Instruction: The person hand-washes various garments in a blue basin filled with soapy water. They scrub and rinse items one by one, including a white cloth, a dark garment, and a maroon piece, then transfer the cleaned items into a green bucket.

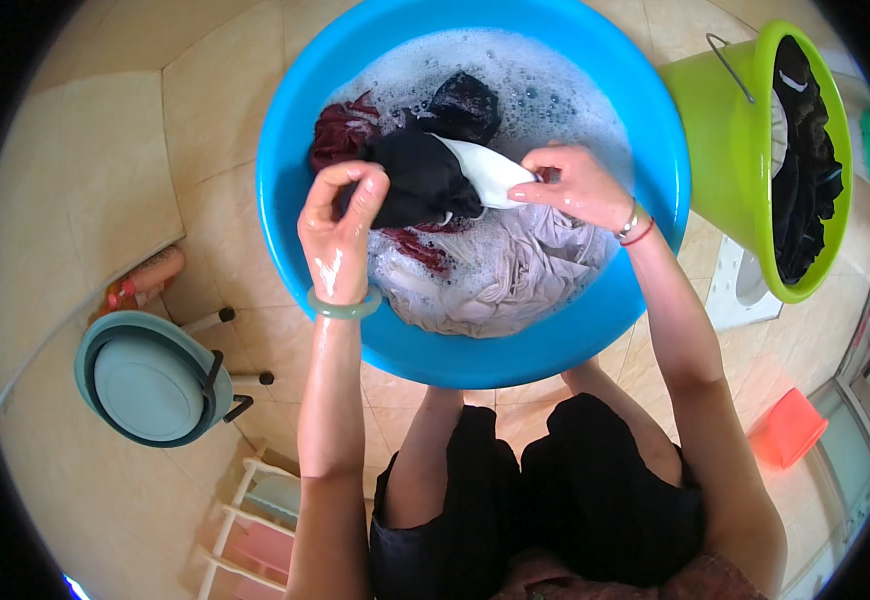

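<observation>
A black garment with a white part point(420, 178) is stretched between my two hands above a big blue basin point(290, 100). Wet and curled, my left hand point(340, 225) pinches its black side. On the other end, my right hand point(580, 187) grips the white part between thumb and fingers. What kind of garment it is, I cannot make out. Below it, sudsy water point(540, 85) holds a dark red cloth point(343, 130), another black cloth point(465, 108) and a pale, crumpled cloth point(515, 275). The held piece hides some of the laundry.
A lime-green bucket point(720, 140) with dark clothes point(803, 190) leans in at the right. Lower left are a grey-green folding basin point(150, 385) and a white rack point(225, 540). A coral-coloured container point(790, 428) stands at the lower right.
</observation>
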Demonstrator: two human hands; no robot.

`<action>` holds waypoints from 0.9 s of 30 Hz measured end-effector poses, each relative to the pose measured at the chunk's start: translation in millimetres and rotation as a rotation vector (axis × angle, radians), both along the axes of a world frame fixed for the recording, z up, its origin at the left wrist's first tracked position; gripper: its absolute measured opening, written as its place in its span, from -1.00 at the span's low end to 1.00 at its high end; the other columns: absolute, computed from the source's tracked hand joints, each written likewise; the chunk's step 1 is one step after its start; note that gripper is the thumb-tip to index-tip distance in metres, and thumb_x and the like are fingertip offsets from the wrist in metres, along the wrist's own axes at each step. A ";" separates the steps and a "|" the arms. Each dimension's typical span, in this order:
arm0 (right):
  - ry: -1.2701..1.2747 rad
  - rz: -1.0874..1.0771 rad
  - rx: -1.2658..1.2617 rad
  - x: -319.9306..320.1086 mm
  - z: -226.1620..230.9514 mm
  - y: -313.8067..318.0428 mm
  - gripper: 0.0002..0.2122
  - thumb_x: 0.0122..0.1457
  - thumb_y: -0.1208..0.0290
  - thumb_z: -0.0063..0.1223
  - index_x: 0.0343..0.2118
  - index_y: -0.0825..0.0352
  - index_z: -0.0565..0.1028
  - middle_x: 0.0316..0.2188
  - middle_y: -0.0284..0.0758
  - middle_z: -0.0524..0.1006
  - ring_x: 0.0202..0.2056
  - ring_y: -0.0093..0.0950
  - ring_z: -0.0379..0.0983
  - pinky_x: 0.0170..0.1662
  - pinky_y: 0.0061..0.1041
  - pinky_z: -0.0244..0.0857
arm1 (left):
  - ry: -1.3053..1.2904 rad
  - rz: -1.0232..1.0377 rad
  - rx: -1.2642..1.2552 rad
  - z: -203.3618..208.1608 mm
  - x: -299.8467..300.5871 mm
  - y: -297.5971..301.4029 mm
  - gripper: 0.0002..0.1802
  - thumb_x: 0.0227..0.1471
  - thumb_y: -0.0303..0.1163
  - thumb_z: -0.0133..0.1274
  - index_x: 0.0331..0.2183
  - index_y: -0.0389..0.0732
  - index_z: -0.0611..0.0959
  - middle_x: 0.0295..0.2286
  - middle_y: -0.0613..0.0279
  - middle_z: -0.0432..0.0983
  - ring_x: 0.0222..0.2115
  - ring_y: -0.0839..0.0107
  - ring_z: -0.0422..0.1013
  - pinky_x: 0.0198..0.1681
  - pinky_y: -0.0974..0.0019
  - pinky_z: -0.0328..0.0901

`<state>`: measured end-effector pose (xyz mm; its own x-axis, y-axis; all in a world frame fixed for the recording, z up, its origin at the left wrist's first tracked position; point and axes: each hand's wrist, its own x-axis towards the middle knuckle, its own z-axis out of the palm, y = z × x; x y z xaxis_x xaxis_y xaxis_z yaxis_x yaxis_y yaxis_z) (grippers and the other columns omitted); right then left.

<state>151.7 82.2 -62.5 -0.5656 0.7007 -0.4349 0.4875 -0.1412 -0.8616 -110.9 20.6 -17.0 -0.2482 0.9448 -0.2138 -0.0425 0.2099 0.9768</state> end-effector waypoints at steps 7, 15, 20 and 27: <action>0.440 -0.202 0.107 -15.1 24.6 -10.0 -0.79 0.15 0.39 0.20 -0.19 0.34 0.54 -0.19 -0.38 0.52 -0.19 -0.64 0.38 -0.15 -0.57 0.33 | 0.390 -0.291 -0.215 13.0 -3.3 -5.5 -0.66 0.23 -0.19 0.01 -0.10 -0.20 0.64 -0.64 0.33 0.36 -0.62 0.64 0.20 -0.55 0.45 0.14; 0.629 -0.360 -0.258 -22.9 28.3 -15.9 -0.80 0.21 0.41 0.13 -0.16 0.39 0.56 -0.38 -0.45 0.55 -0.34 -0.71 0.43 -0.29 -0.69 0.29 | 0.111 -0.677 -0.030 -7.6 18.5 34.4 -0.51 0.30 -0.09 -0.15 -0.37 -0.33 0.63 -0.38 0.18 0.49 -0.31 0.36 0.35 -0.14 0.31 0.23; 0.623 -0.519 -0.323 -23.4 26.8 -16.7 -0.79 0.22 0.38 0.14 -0.15 0.37 0.57 -0.34 -0.47 0.56 -0.30 -0.70 0.44 -0.24 -0.69 0.31 | -0.232 -0.554 -0.135 -2.3 17.3 23.1 -0.75 0.25 -0.26 0.02 -0.25 -0.26 0.63 -0.41 0.47 0.47 -0.38 0.69 0.30 -0.31 0.55 0.24; 0.511 -0.436 -0.174 -25.5 29.9 -11.0 -0.81 0.19 0.41 0.18 -0.18 0.38 0.59 -0.34 -0.46 0.57 -0.28 -0.71 0.44 -0.20 -0.70 0.32 | -0.380 -0.717 -0.555 -14.4 11.1 24.2 -0.52 0.28 -0.13 -0.07 0.03 -0.30 0.53 -0.23 0.33 0.53 -0.27 0.66 0.41 -0.18 0.54 0.32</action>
